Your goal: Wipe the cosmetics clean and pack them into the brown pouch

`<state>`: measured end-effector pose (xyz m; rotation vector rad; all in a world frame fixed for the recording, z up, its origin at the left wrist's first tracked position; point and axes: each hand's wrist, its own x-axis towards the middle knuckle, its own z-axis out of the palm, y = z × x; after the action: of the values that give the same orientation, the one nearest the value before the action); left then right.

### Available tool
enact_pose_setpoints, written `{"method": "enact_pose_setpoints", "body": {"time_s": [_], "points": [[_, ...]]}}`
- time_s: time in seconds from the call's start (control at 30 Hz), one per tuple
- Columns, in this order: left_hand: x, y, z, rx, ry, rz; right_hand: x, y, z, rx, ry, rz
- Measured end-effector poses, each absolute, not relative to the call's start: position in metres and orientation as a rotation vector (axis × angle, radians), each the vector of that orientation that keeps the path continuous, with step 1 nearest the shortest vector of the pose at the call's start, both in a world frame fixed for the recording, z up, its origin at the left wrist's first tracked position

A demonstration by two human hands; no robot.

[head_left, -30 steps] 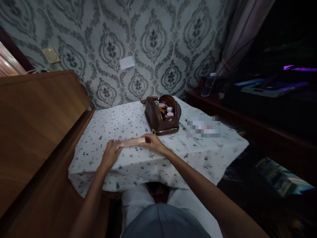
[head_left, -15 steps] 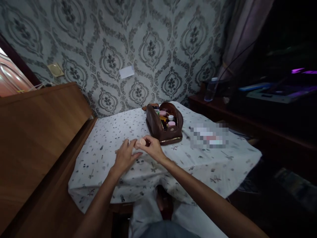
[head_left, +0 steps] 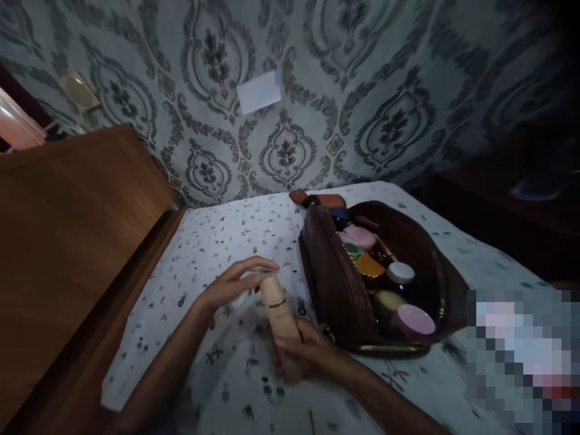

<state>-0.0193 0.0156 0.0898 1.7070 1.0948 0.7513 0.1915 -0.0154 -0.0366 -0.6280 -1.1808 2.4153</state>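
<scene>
My right hand [head_left: 301, 353] is closed round the lower part of a beige cosmetic tube [head_left: 277, 307] with small dark print. The tube leans slightly left, its upper end pointing away from me. At that end is my left hand [head_left: 238, 279], fingers stretched out and thumb apart, the fingertips touching or just over the tip. To the right of both hands stands a brown cosmetic bag [head_left: 328, 272], unzipped. Inside it are a pink round lid [head_left: 413, 320], a white round lid [head_left: 401, 272], a yellow-orange item [head_left: 371, 264] and another pink item [head_left: 360, 236].
A white patterned cloth [head_left: 217, 235] covers the table. Behind the bag lies an orange-brown item [head_left: 330, 200]. A wooden cabinet [head_left: 77, 241] borders the left side, and a wallpapered wall [head_left: 290, 145] rises at the back. Something blurred out [head_left: 521, 344] lies at the right.
My view has moved closer to the table and bag. The tube now stands more upright in my right hand, its print showing, while my left hand has shifted to its upper end.
</scene>
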Motion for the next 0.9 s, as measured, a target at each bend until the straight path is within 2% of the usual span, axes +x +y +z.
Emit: {"method": "enact_pose_setpoints", "body": {"time_s": [0.13, 0.27, 0.5, 0.73, 0.9], "points": [[-0.033, 0.017, 0.112, 1.737, 1.078, 0.678, 0.207, -0.009, -0.019, -0.552, -0.984, 2.538], [-0.04, 0.001, 0.115, 1.885, 1.135, 0.637, 0.209, -0.006, -0.014, -0.502, -1.04, 2.59], [-0.046, -0.037, 0.089, 2.117, 1.26, 0.615, 0.205, -0.018, -0.014, -0.492, -1.287, 2.401], [-0.038, -0.051, 0.078, 2.194, 1.355, 0.759, 0.203, -0.026, -0.01, -0.61, -1.532, 2.212], [-0.031, -0.04, 0.079, 2.225, 1.529, 0.778, 0.199, -0.027, -0.011, -0.607, -1.745, 1.911]]}}
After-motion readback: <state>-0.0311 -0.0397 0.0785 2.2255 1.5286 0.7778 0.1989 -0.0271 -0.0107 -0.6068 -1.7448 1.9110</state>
